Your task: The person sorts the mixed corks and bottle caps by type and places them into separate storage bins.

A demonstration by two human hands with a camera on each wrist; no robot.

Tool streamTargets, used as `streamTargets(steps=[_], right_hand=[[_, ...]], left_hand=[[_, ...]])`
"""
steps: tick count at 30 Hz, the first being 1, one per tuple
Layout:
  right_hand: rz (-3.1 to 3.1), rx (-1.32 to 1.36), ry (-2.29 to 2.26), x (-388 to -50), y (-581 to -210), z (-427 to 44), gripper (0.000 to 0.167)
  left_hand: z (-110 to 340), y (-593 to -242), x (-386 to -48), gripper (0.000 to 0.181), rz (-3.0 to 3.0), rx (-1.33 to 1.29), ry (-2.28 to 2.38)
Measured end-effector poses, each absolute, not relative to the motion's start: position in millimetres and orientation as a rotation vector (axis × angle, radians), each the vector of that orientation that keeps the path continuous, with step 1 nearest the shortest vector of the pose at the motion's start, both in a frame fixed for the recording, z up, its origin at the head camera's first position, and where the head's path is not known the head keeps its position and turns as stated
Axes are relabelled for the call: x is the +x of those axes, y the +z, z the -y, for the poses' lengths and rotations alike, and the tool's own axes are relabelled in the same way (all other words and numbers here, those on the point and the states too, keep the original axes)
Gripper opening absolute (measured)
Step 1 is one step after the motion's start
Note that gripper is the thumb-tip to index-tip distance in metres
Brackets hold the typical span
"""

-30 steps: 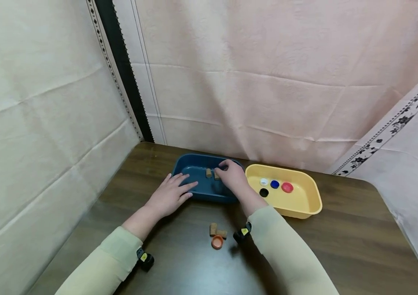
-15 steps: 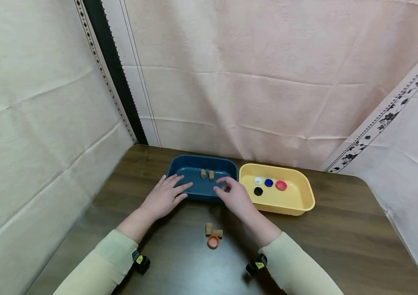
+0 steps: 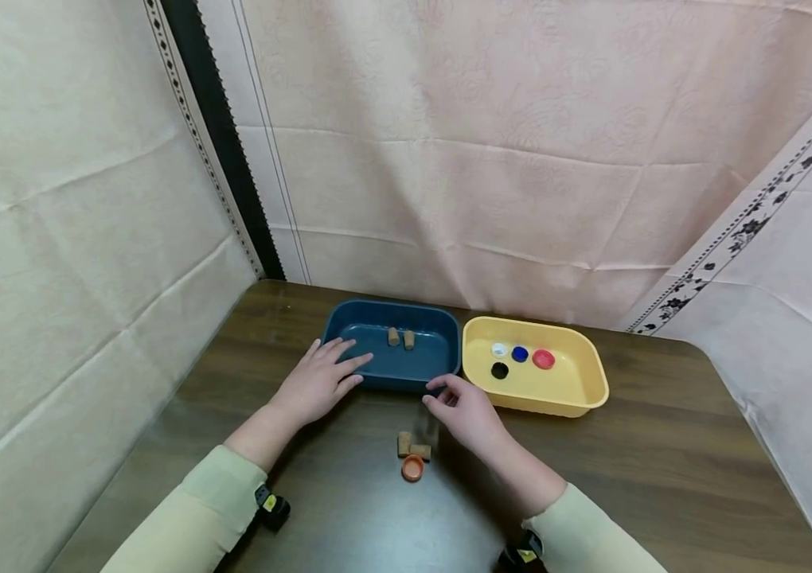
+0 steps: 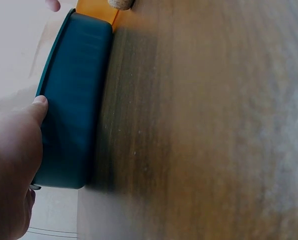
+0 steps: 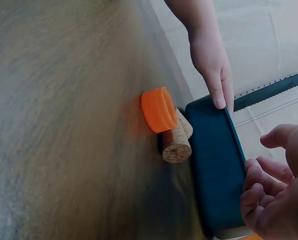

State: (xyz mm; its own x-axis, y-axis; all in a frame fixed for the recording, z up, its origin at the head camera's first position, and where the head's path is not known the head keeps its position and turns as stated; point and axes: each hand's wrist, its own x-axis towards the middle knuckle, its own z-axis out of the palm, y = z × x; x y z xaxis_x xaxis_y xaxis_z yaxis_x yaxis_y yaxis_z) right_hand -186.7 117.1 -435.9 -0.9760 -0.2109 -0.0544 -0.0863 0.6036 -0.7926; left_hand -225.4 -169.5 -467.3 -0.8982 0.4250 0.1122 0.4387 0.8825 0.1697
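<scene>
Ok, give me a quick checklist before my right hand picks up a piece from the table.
1. Right hand free: ok, nothing visible in it.
2. Left hand on the blue tray: ok, thumb touching it.
3. Corks outside trays: ok, two in view.
4. Orange cap well apart from them: not ok, right beside them.
5. Yellow tray showing only caps: ok, four.
6. Left hand's press firmness: cannot tell.

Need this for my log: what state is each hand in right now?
Left hand: open, touching the blue tray.
Right hand: open, loosely curled, holding nothing.
</scene>
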Motion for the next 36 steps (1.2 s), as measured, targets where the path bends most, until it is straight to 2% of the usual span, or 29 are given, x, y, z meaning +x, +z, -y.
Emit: streamTargets(steps=[14,36], right_hand=[[-2.567,-0.512,-0.923,-188,-448,-107,0.027],[-2.606,-0.629,-0.580,-184,-455,-85,0.029]], left_hand=[[170,-467,-228,0.048,2.985,-0.682,-0.314],[172,-467,-228,0.048,2.994,-0.692,-0.304]])
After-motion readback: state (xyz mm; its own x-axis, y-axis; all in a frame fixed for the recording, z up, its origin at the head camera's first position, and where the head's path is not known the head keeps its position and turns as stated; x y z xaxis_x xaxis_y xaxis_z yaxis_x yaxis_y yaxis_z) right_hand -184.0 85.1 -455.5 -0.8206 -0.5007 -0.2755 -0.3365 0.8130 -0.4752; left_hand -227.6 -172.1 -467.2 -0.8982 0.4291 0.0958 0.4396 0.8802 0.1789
